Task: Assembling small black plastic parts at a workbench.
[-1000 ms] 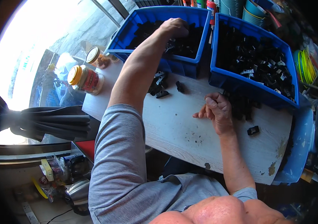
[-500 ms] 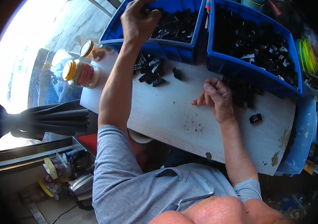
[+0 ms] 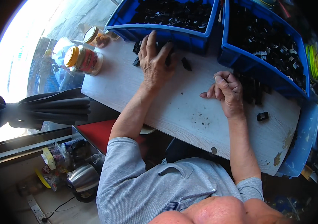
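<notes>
Right, so the left hand (image 3: 154,61) is palm-down over a small heap of black plastic pieces (image 3: 136,62), just in front of the left blue bin (image 3: 192,43), fingers parted and pointing away toward the bin's wall. Pieces show past the outer fingers, on the left; the thumb side is dark underneath, and I can't tell whether anything is pinched there.

Now look just to the right of that hand: a loose black piece (image 3: 186,64) sits alone on the pale table (image 3: 189,100), apart from the fingers, its long axis slanting from far left to near right, so it lies across the line of the fingers rather than along it. Of the two hands, the left is the nearer to it.

Over to the right hand (image 3: 229,91), low at the table: forefinger curled, thumb up against it, the other fingers reaching out leftward. Nothing shows in that grip, but what's inside I can't tell. Close by its outer side, a second black heap (image 3: 254,89) lies below the right blue bin (image 3: 237,59), and one squarish piece (image 3: 259,117) rests on its own, nearer the person.
</notes>
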{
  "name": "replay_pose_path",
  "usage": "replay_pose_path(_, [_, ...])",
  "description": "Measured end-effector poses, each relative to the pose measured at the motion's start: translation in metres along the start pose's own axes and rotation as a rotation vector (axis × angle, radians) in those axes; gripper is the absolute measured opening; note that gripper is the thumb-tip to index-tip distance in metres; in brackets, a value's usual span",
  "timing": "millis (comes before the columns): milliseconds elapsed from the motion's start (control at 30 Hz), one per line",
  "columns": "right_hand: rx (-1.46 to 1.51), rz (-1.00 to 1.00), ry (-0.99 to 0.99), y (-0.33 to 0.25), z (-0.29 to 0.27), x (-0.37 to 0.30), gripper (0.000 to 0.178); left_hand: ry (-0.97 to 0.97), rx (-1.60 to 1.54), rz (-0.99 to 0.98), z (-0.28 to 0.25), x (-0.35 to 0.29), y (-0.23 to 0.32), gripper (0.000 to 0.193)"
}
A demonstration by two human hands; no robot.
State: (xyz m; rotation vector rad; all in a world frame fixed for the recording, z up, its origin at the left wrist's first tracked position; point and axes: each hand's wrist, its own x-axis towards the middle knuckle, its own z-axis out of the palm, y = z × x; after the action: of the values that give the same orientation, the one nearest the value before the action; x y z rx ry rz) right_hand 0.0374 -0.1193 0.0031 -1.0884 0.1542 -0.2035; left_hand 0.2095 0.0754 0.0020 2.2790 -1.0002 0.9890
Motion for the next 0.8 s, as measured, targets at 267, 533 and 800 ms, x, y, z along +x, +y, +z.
replay_pose_path(267, [-0.033,0.0,0.008,0.0,-0.003,0.001,0.018,0.015,-0.022,-0.007,-0.012,0.009,0.015,0.045])
replay_pose_path(533, [-0.004,-0.002,0.009,0.0,-0.004,0.0,0.017,-0.037,-0.234,0.112,-0.02,0.098,0.007,0.044])
replay_pose_path(800, [0.01,0.018,0.001,0.001,0.0,0.0,0.018,-1.115,-0.041,0.044,0.069,0.166,-0.037,0.099])
